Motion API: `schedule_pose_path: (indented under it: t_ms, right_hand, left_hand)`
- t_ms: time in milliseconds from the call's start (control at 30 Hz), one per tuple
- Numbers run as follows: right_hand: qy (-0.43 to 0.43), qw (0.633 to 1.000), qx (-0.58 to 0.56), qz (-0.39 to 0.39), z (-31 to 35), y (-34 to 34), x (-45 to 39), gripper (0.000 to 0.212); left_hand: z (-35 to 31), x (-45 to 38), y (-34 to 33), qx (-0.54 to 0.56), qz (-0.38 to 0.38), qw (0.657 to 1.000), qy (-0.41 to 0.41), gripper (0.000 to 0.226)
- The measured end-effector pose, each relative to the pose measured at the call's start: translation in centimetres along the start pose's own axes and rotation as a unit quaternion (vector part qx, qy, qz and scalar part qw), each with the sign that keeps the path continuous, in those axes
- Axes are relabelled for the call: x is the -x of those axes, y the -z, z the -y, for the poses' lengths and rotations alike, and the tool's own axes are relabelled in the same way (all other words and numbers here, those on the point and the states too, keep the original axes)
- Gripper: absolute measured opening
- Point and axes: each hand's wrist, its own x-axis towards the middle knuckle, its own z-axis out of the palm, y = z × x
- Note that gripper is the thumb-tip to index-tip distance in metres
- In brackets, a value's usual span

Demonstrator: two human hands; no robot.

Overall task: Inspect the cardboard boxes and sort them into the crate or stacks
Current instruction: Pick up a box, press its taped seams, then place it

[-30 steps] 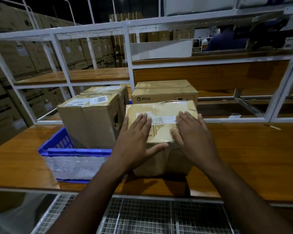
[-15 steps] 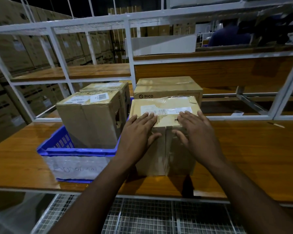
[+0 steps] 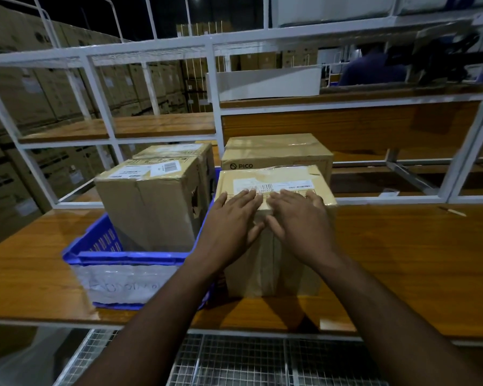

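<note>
Fingers (image 3: pixel 243 197) straight and close together, both hands now drawn nearer each other on top of the taped box (image 3: pixel 273 246), standing on the wooden shelf (image 3: pixel 402 260) just right of the blue crate (image 3: pixel 101 246); likely inspection ongoing, sorting not yet done.

Wooden bench (image 3: pixel 402 260), blue crate (image 3: pixel 101 246), taped box (image 3: pixel 273 263), PICO box (image 3: pixel 276 154)

Matt brown cardboard box (image 3: pixel 273 246) with glossy clear tape and paper label, torn, creased cardboard on crate box (image 3: pixel 148 207), blue moulded plastic crate (image 3: pixel 95 246) with paper sign, glossy varnished wood counter (image 3: pixel 402 260), white painted metal rack frame (image 3: pixel 215 87), wire mesh shelf (image 3: pixel 234 360).
</note>
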Motion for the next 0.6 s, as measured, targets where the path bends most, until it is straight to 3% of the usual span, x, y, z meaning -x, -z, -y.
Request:
schedule_pose_path:
  t_ms: [133, 267, 467, 600]
  right_hand:
    - [0.010, 1.000, 0.009, 0.017, -1.4, 0.1, -0.2, 0.055]
    - [-0.044, 0.998, 0.036, 0.026, -4.2, 0.1, 0.0, 0.076]
    - [-0.065, 0.997, 0.046, -0.001, -5.4, 0.2, -1.4, 0.055]
    - [-0.079, 0.994, 0.071, 0.032, -4.5, 1.2, -3.5, 0.075]
  left_hand:
    - [0.2, -0.2, 0.1, 0.006, -0.005, 1.000, 0.015, 0.066]
    - [1.4, -0.4, 0.6, 0.010, 0.006, 0.999, 0.053, 0.075]
    - [2.0, -1.0, 0.8, 0.049, 0.009, 0.996, 0.078, 0.072]
    - [2.2, -2.1, 1.3, 0.055, 0.013, 0.995, 0.085, 0.084]
